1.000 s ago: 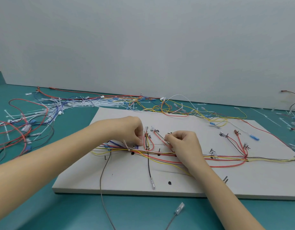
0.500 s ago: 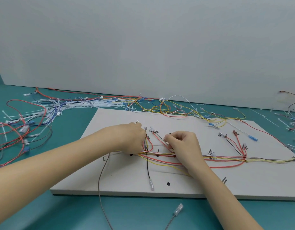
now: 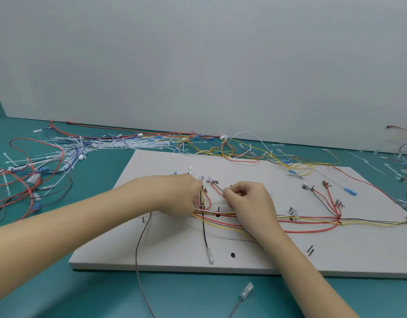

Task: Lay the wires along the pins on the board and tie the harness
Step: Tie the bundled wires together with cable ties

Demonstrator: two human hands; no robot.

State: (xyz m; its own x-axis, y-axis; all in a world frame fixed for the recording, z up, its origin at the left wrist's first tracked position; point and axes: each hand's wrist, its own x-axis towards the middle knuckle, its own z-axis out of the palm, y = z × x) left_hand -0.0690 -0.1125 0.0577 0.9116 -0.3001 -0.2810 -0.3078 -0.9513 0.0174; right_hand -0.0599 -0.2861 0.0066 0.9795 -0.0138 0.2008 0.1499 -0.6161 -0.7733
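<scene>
At the middle of the white board [image 3: 289, 255], the wire bundle [image 3: 312, 220] ran from the hands out toward three o'clock, red, yellow and black strands lying together between the pins. The left hand [image 3: 181, 198] had slid along it toward three o'clock since a second earlier, covering the stretch of blue and yellow wire that had shown at its nine o'clock side, and terminal ends [image 3: 189, 169] now stuck up at its twelve o'clock. Its fingers were curled down onto the bundle; what exactly they pinched could not be told. The right hand [image 3: 248, 200] had hardly shifted, its fingertips closed in a pinch on a red wire [image 3: 217, 189] near the labelled pins. By my judgement the gathering of strands was closing up toward a tie point, with no tie yet visible there. A black wire [image 3: 204, 232] hung toward six o'clock, unrouted. Loose cable ties [image 3: 129, 143] and spare wires lay on the teal table [image 3: 60, 294] at ten o'clock.
</scene>
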